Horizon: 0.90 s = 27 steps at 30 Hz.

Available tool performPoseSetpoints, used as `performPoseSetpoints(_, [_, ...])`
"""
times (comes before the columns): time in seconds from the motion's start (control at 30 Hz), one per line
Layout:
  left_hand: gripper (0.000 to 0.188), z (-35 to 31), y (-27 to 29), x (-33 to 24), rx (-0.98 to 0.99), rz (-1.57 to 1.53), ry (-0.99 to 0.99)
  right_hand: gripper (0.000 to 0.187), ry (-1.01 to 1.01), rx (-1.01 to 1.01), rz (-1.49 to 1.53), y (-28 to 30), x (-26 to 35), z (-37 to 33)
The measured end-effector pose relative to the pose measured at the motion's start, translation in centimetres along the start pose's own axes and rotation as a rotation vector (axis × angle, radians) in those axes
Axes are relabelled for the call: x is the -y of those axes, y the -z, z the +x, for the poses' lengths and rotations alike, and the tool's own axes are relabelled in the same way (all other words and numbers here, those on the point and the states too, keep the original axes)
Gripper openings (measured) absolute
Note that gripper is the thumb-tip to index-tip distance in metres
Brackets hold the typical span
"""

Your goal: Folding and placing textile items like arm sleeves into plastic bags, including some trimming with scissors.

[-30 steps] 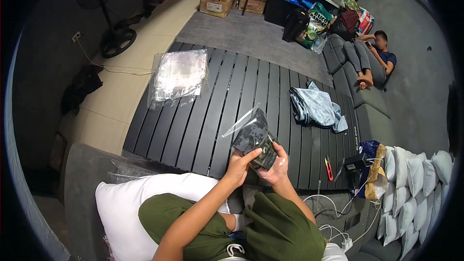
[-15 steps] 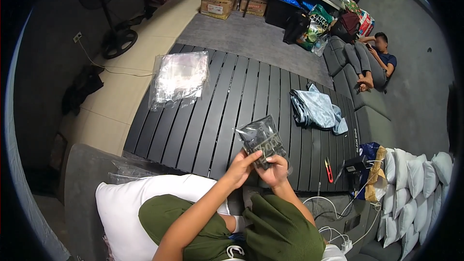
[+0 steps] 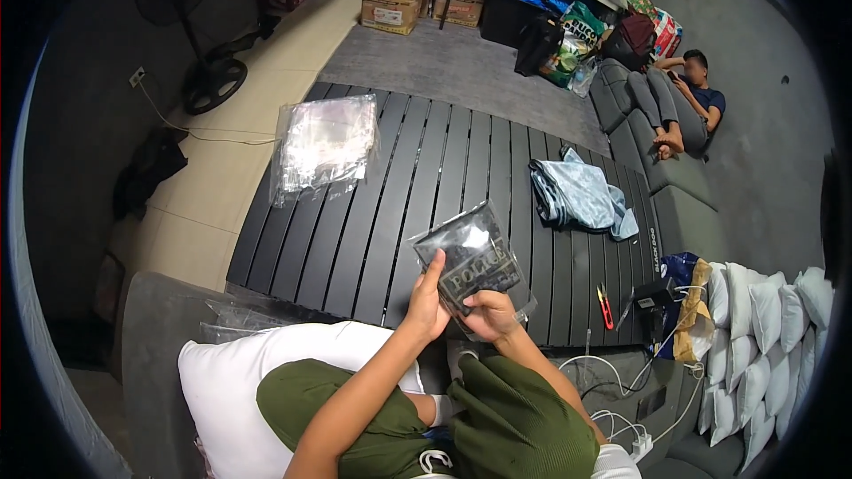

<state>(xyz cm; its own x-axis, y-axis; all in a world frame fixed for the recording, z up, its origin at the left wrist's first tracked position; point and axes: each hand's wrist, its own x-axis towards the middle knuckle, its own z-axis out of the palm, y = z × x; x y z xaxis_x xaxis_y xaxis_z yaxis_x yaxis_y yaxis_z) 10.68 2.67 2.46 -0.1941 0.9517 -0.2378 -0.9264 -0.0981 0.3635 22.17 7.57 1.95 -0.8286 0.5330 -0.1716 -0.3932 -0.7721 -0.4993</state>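
A flat black packet [image 3: 475, 253], a dark folded piece with pale lettering inside a clear plastic bag, is held up above the slatted table's near edge. My left hand [image 3: 428, 306] grips its left side, thumb laid up along the front. My right hand [image 3: 493, 315] pinches the lower right part, its thumb across the front of the plastic. The bag's upper edge is shiny and stands free of my fingers; the fingers behind it are hidden. A stack of clear plastic bags [image 3: 327, 144] lies at the table's far left, and a folded light blue cloth [image 3: 581, 193] at its right.
The dark slatted table [image 3: 422, 204] spreads before me. Small red-handled snips [image 3: 605, 309] lie near its right edge, beside a black box [image 3: 655, 294] and white cables. Stacked white pillows [image 3: 754, 328] stand at the right. A person [image 3: 688, 98] reclines on the grey sofa.
The packet has been turned to face me more squarely, showing more of its lettered front. My left hand has shifted left and lower, its thumb now pointing up the packet's side.
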Motion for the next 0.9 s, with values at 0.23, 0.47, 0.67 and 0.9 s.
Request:
performPoseSetpoints(0.23, [0.046, -0.7, 0.2, 1.0, -0.044, 0.022, 0.003, 0.042, -0.061, 0.076, 0.084, 0.7, -0.2, -0.3])
performPoseSetpoints(0.47, [0.046, -1.1, -1.1, -2.3, 0.027, -0.170, 0.069, 0.044, 0.042, -0.034, -0.033, -2.1, 0.5, -1.5])
performPoseSetpoints(0.67, [0.039, -0.9, -0.5, -0.9, 0.031, -0.093, 0.036, 0.039, 0.114, -0.122, 0.004, -3.6, 1.0, -0.5])
performPoseSetpoints(0.9, [0.031, -0.8, -0.6, -2.0, -0.017, -0.183, 0.116, 0.037, 0.083, -0.002, 0.044, -1.1, 0.6, -1.1])
